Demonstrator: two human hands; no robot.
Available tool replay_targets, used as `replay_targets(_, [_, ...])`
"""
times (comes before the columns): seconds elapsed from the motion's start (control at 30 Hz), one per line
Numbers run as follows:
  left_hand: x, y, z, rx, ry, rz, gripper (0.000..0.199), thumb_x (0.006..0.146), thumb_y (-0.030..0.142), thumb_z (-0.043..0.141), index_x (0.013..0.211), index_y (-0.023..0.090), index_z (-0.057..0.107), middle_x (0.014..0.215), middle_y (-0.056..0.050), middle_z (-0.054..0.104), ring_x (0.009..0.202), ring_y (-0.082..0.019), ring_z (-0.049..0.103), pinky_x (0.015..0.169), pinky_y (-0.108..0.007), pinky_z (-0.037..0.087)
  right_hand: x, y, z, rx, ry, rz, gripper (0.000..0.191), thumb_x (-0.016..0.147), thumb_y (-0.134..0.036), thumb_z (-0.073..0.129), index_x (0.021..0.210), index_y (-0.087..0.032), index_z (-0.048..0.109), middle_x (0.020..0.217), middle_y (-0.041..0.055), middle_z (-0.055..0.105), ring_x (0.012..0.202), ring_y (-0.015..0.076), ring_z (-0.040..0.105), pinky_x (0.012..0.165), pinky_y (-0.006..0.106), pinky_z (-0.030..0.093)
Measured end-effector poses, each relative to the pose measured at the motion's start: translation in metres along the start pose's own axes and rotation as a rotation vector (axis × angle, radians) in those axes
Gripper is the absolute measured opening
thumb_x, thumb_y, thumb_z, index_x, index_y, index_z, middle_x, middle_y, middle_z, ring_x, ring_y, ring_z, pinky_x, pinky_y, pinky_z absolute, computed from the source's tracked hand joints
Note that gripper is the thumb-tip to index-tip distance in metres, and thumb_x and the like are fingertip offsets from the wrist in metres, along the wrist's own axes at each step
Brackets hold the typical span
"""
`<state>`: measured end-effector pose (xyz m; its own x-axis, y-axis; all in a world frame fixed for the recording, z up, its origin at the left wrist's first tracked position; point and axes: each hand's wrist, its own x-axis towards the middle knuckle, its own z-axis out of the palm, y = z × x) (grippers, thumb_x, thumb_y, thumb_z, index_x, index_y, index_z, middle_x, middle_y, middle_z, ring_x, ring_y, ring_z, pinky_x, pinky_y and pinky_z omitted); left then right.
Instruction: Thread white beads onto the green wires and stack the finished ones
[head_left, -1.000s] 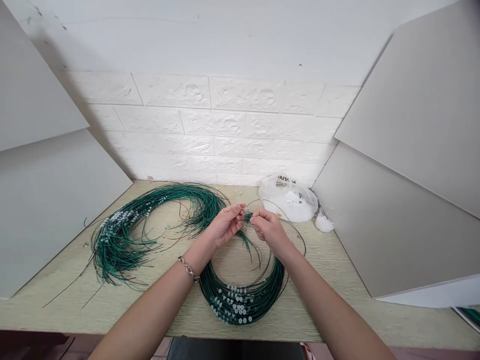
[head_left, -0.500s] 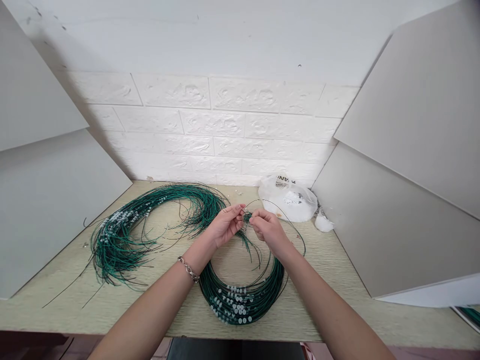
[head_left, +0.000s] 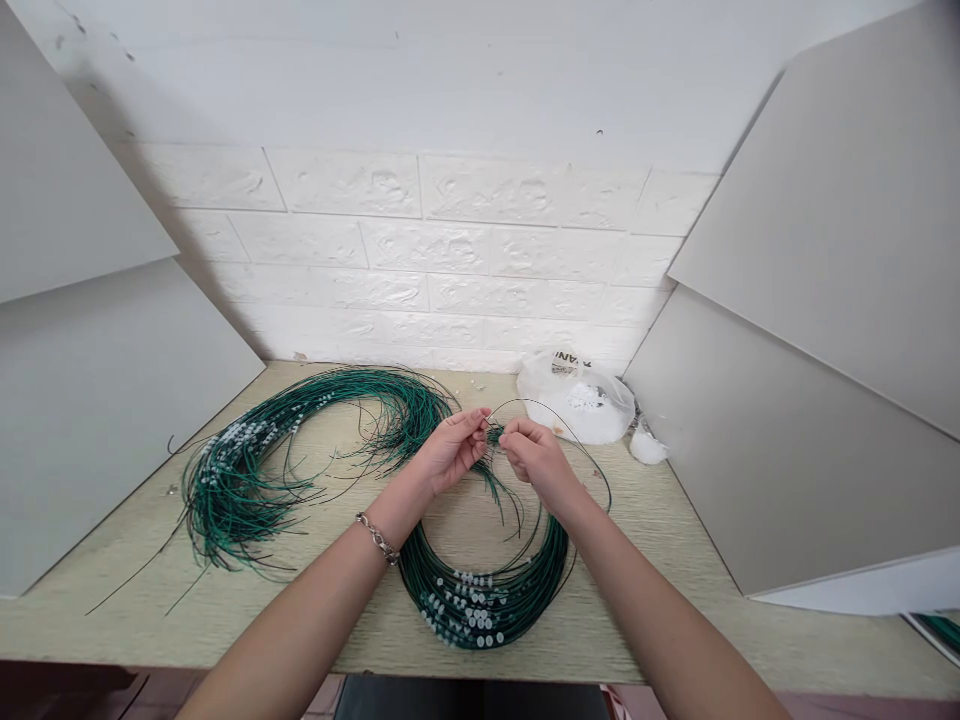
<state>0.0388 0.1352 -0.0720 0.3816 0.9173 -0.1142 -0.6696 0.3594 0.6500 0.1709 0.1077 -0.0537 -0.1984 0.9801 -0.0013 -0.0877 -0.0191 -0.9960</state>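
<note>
My left hand (head_left: pixel 459 447) pinches a thin dark green wire between thumb and fingertips. Close on its right, my right hand (head_left: pixel 531 452) is closed, fingertips pressed together near the same wires; exactly what it grips is too small to make out. A thin wire (head_left: pixel 564 416) arcs from the fingertips over my right hand and down its right side. Below both hands lies a round coil of green wires (head_left: pixel 486 612) with small white pieces on it, partly hidden by my forearms. Loose wire ends (head_left: pixel 491 484) hang between the hands.
A large curved bundle of green wires (head_left: pixel 247 440) with white pieces lies on the table (head_left: pixel 660 560) at the left. A clear plastic bag (head_left: pixel 609 415) of small white pieces stands at the back right, beside a smaller white bundle (head_left: pixel 646 445). Grey panels (head_left: pixel 810 430) flank the table.
</note>
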Motion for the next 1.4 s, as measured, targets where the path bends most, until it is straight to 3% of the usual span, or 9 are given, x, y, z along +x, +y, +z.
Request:
replay_targets(0.43, [0.0018, -0.0004, -0.0033, 0.034, -0.010, 0.008, 0.013, 0.065, 0.014, 0.063, 0.077, 0.009, 0.060, 0.059, 0.000, 0.053, 0.049, -0.003, 0.049, 0.046, -0.012, 0.043, 0.0024, 0.0041, -0.0003, -0.039, 0.010, -0.009, 0.013, 0.063, -0.021, 0.046, 0.054, -0.017, 0.037, 0.041, -0.0090, 0.025, 0.036, 0.0038, 0.017, 0.036, 0.019, 0.015])
replay_targets(0.7, [0.0027, -0.0006, -0.0039, 0.065, 0.018, 0.011, 0.011, 0.064, 0.013, 0.064, 0.074, 0.009, 0.060, 0.059, 0.000, 0.053, 0.048, -0.003, 0.049, 0.045, -0.012, 0.043, 0.0034, 0.0048, -0.0013, -0.072, 0.087, -0.058, 0.012, 0.064, -0.022, 0.046, 0.056, -0.018, 0.037, 0.043, -0.0083, 0.026, 0.037, 0.0042, 0.016, 0.036, 0.019, 0.015])
replay_targets(0.9, [0.0015, -0.0015, -0.0035, 0.066, -0.031, 0.002, 0.013, 0.063, 0.013, 0.065, 0.074, 0.009, 0.059, 0.062, 0.000, 0.055, 0.050, -0.003, 0.050, 0.046, -0.013, 0.044, 0.0021, 0.0049, -0.0025, -0.109, 0.182, -0.113, 0.015, 0.066, -0.024, 0.045, 0.056, -0.018, 0.035, 0.045, -0.0076, 0.025, 0.039, 0.0048, 0.017, 0.038, 0.020, 0.016])
replay_targets(1.4, [-0.0002, -0.0022, -0.0013, 0.062, -0.050, -0.051, 0.012, 0.064, 0.011, 0.064, 0.074, 0.008, 0.060, 0.063, -0.001, 0.057, 0.050, -0.003, 0.051, 0.048, -0.012, 0.044, 0.0044, 0.0084, 0.0003, -0.188, 0.111, -0.111, 0.011, 0.063, -0.021, 0.045, 0.054, -0.018, 0.039, 0.042, -0.0070, 0.031, 0.039, 0.0058, 0.024, 0.039, 0.020, 0.020])
